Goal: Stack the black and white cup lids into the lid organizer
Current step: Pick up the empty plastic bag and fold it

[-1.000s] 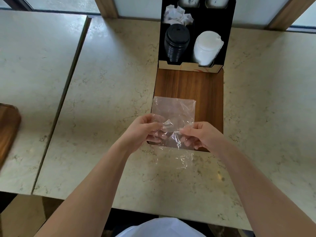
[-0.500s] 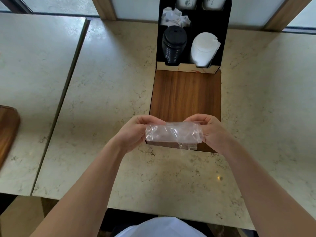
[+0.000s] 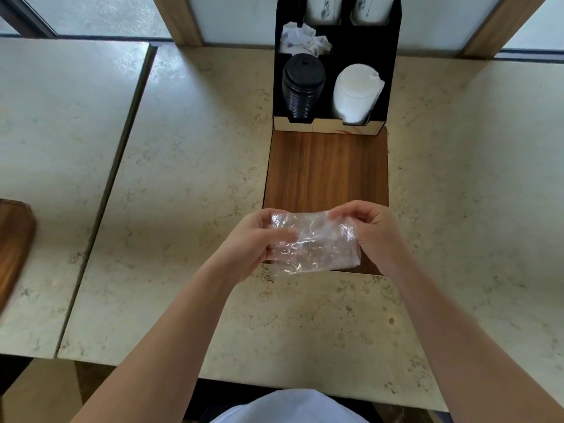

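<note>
With the black lids point(image 3: 302, 83) and white lids point(image 3: 354, 93) already stacked in the lid organizer point(image 3: 334, 128), I'd have my left hand point(image 3: 253, 242) and right hand point(image 3: 370, 227), both pinching the empty plastic wrapper point(image 3: 314, 242) (crinkly, springy stuff), fold it tight, each crease pressed flat.

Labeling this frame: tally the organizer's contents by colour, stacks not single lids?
Black lid stack: 1
White lid stack: 1
White cup stacks: 2
White crumpled paper: 1
Total: 5
</note>
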